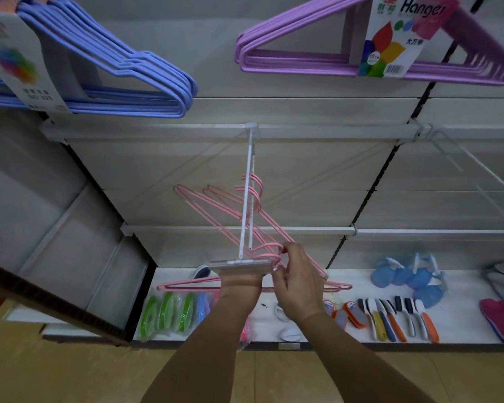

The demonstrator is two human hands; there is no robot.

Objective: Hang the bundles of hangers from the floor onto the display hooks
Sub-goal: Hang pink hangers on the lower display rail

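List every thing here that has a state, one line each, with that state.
pink hangers: some already hooked on the prong, one being threaded on at its tip
display hook: partly loaded, front end free
right hand: pinching a pink hanger's hook at the prong tip
left hand: mostly hidden behind the prong's label plate, grip unclear
blue hanger bundle: hung
purple hanger bundle: hung

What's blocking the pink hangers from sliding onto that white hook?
The hook's clear price-tag holder caps the tip of the white display hook, just left of the hanger loops the right hand pinches. Two pink hangers already hang further back. The left hand is behind the holder.
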